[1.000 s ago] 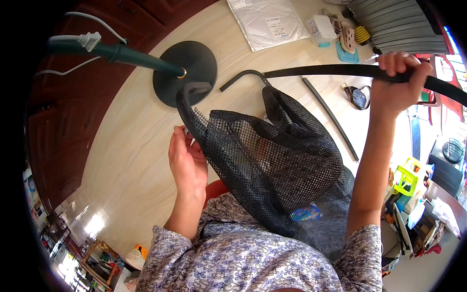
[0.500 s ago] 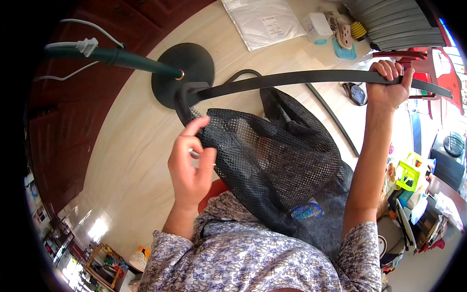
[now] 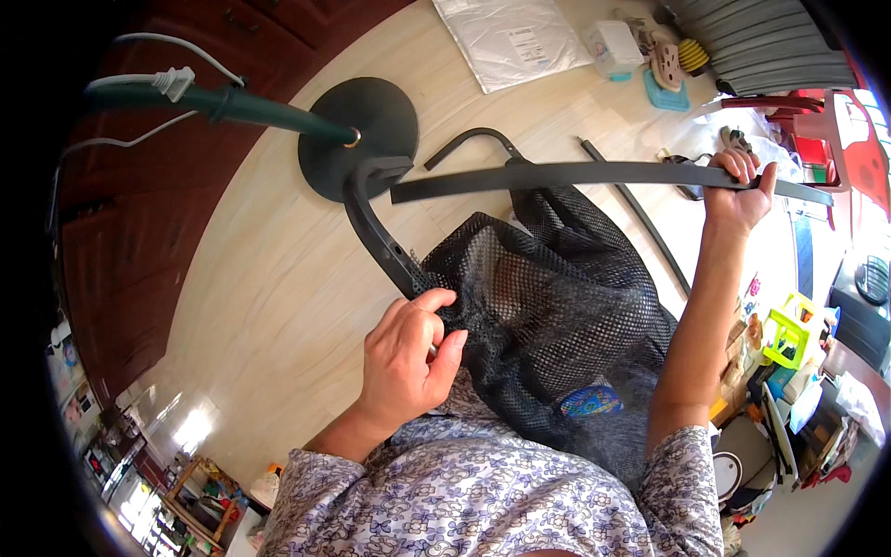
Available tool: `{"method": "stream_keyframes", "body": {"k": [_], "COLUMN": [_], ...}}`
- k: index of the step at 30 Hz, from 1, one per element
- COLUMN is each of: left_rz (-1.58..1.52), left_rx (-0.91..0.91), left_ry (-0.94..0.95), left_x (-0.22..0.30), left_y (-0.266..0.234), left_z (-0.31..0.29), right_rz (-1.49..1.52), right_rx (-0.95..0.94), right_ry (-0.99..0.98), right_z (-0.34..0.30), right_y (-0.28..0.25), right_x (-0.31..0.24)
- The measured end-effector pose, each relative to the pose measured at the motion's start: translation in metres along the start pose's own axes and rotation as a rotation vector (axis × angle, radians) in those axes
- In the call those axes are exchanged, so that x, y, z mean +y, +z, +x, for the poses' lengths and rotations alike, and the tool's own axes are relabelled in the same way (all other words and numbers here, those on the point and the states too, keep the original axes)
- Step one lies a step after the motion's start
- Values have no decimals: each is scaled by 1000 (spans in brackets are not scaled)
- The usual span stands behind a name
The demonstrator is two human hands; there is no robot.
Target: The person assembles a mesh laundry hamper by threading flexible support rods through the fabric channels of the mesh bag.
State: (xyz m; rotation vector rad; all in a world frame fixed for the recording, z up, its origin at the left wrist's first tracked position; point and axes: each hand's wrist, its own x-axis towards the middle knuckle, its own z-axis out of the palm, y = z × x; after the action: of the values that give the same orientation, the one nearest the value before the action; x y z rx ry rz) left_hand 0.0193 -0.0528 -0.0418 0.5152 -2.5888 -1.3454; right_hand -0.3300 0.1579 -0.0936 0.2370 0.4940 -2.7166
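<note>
Black mesh (image 3: 575,302), see-through, crumpled, right grip (image 3: 740,192) wrapped around flat black bar (image 3: 575,174), left grip (image 3: 406,357), hold unclear.

- Your left hand (image 3: 406,357) hides most of the small thing (image 3: 433,350) in its fingers.
- Your right hand (image 3: 740,193) covers part of the flat black bar (image 3: 594,174).
- Black mesh (image 3: 566,306) hides the lower end of the nearer curved tube (image 3: 362,223).
- The upper edge cuts off the white package (image 3: 501,46).
- Clutter (image 3: 209,501) past the floor (image 3: 251,343)'s near left corner is too small to tell.
</note>
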Motion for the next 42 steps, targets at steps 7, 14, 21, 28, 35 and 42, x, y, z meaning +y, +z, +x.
{"method": "stream_keyframes", "body": {"k": [7, 14, 21, 28, 35, 42], "left_rz": [-71, -185, -180, -325, -413, -317], "left_rx": [-20, -44, -18, -66, -243, -353], "left_ry": [-1, -27, 18, 14, -23, -40], "left_x": [-4, -2, 0, 0, 2, 14], "left_y": [2, 7, 15, 8, -12, -7], "left_z": [-7, -13, -16, -18, -10, -13], "right_rz": [246, 256, 234, 234, 210, 0], "right_rx": [55, 79, -3, -28, -34, -184], "right_ry": [193, 217, 326, 386, 379, 117], "right_z": [-5, 9, 34, 54, 65, 44], "right_y": [-35, -58, -60, -39, -26, 33], "right_x": [-5, 4, 1, 12, 13, 14]}}
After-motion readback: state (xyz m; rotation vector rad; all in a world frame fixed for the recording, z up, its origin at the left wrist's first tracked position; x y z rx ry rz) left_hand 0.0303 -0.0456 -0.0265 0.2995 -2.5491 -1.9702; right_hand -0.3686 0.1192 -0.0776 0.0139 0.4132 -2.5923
